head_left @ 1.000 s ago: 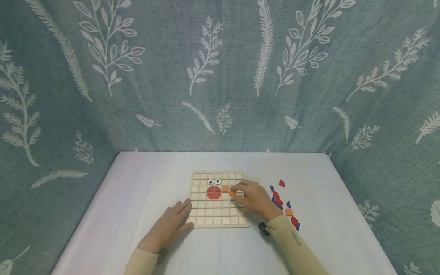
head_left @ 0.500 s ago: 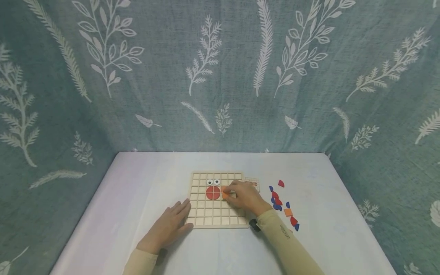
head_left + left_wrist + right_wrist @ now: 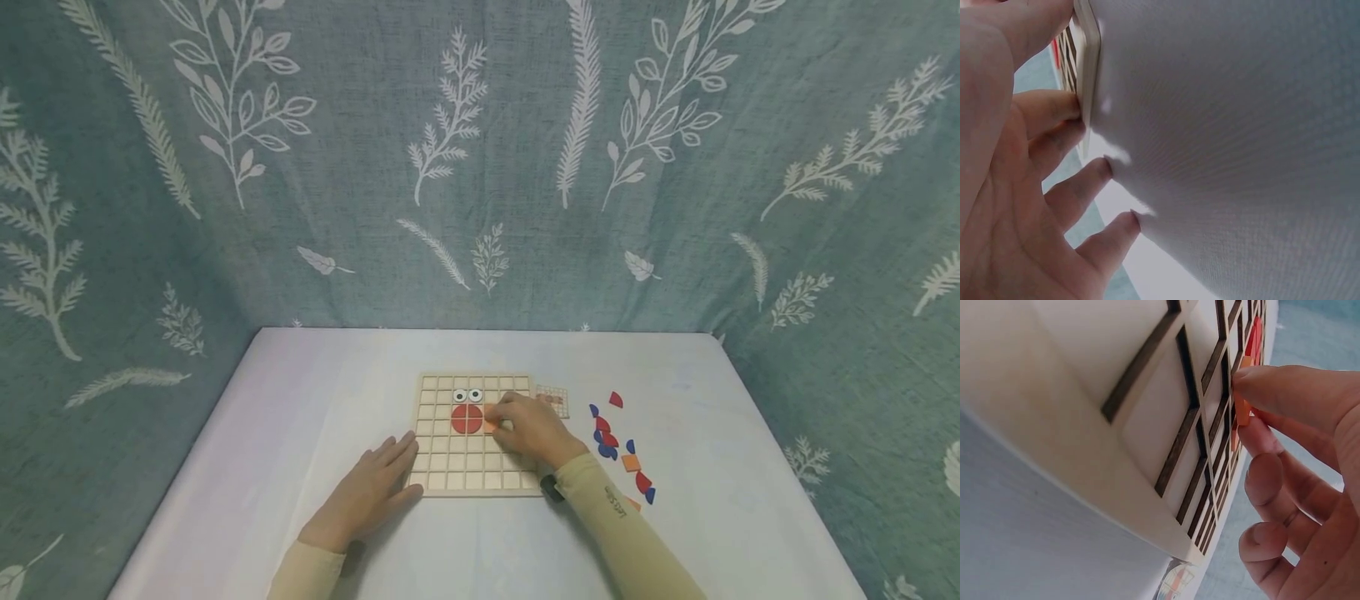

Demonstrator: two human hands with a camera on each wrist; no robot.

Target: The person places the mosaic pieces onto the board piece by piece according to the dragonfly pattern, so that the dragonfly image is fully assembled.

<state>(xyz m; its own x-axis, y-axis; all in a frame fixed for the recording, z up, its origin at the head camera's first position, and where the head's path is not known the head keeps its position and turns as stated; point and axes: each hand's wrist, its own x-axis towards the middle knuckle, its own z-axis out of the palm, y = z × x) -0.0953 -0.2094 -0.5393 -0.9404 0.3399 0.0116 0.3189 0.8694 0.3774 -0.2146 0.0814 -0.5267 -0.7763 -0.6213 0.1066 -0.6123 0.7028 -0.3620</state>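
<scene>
A wooden grid board [image 3: 476,481] lies on the white table. Set in its cells are two round eye pieces [image 3: 467,396] and, below them, a red disc of quarter pieces [image 3: 467,419]. My right hand [image 3: 536,425] pinches an orange square tile [image 3: 1243,403] between thumb and index finger, at the cell just right of the red disc. Behind that tile, another orange tile [image 3: 1234,439] shows partly in the right wrist view. My left hand [image 3: 369,483] lies with fingers extended at the board's left edge, its fingertips touching the frame and the table.
A small pattern card [image 3: 555,400] lies at the board's upper right, partly behind my right hand. Further right are scattered loose pieces: red quarters [image 3: 609,439], blue pieces [image 3: 607,452] and an orange square [image 3: 630,462]. A patterned curtain [image 3: 480,167] surrounds the table.
My right hand has carried the orange tile left, to the cell beside the red disc, and stayed there over the last half second. The left hand has not moved.
</scene>
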